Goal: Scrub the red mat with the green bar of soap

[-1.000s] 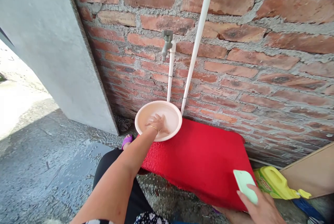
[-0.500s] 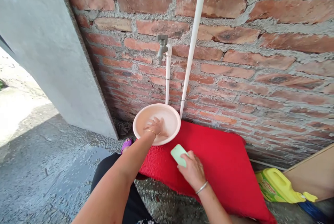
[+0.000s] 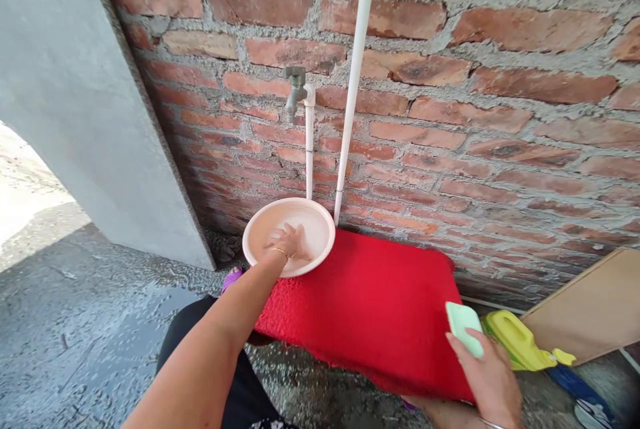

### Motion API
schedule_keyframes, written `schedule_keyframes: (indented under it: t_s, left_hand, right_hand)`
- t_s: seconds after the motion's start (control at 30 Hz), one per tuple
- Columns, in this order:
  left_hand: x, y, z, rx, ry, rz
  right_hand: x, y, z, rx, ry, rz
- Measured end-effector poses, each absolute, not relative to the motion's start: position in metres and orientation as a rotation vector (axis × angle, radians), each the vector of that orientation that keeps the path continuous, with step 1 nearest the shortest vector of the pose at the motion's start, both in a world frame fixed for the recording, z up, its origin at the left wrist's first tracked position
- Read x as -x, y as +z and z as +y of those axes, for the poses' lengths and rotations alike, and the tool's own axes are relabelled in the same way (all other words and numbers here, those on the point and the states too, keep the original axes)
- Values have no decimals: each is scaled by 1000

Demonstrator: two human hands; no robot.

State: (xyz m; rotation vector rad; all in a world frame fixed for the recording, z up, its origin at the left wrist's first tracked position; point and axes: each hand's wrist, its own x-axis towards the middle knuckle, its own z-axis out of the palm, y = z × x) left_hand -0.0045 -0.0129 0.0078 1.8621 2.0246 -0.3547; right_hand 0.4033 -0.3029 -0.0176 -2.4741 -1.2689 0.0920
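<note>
My left hand (image 3: 287, 240) reaches down into a pale pink basin (image 3: 249, 252), fingers spread, over or in what looks like cloudy water. The basin rests on the left end of a red cloth (image 3: 360, 302), which is spread over a low surface. At the cloth's right end, my right hand (image 3: 490, 369) grips a pale green rounded block (image 3: 464, 328) between thumb and fingers. Its underside is hidden, so I cannot tell whether it is a brush or a bar of soap. The hand holds it just above the cloth's right edge.
A tap (image 3: 295, 92) on a white pipe (image 3: 309, 149) stands above the basin, against the brick wall (image 3: 425, 129). A grey slab (image 3: 115, 109) leans at left. The yellow jug (image 3: 520, 342) and a tan board (image 3: 590, 306) are at right. The floor (image 3: 125, 322) is wet.
My right hand has moved right across the red cloth to its far end with the green block. The left hand stays in the basin. The view has shifted slightly right.
</note>
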Motion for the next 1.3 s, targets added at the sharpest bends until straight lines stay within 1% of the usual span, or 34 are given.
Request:
schedule_keyframes:
  t_s: [0.03,0.17,0.23,0.3,0.37,0.43,0.6,0.7,0.77,0.83,0.97,1.07,1.17,1.3]
  left_hand:
    - [5,7,-13,-1858,-372,2033]
    - [6,1,-9,-1868,-409,2049]
    - [8,-2,-7,-1867,-388,2071]
    - [8,-4,-7,-1864,-361,2089]
    - [7,-2,-8,-1867,-350,2094]
    - [7,2,-9,-1871,-366,2078]
    - [6,8,-11,-1875,-431,2054]
    - [6,9,-12,-1875,-418,2062]
    - [6,8,-12,-1876,-383,2066]
    - [6,7,-12,-1871,-357,2073]
    - [7,6,-11,-1869,-393,2076]
    - [7,7,-11,-1868,-414,2075]
    - [7,10,-12,-1881,-425,2063]
    - [6,13,-14,-1888,-413,2065]
  right_hand:
    - [-374,-18,-293,2397,132,-1298]
    - [-256,-21,-266,1996,369,-1801]
    - [-220,-22,-264,1895,413,-1975]
    - [-211,-22,-265,1896,416,-2037]
    - [-228,-21,-267,1986,392,-2001]
    - [-269,-19,-270,2141,366,-1879]
    - [-398,-11,-300,2635,250,-1291]
    - [-439,-5,-316,2821,184,-966]
    - [-434,-4,-316,2767,188,-948]
    - [-405,-7,-308,2556,233,-1110]
    - [-311,-19,-286,2001,484,-1581]
    - [-268,-20,-279,1783,625,-1806]
    - [-286,-18,-281,1863,608,-1812]
    - [-380,-19,-302,2294,426,-1493]
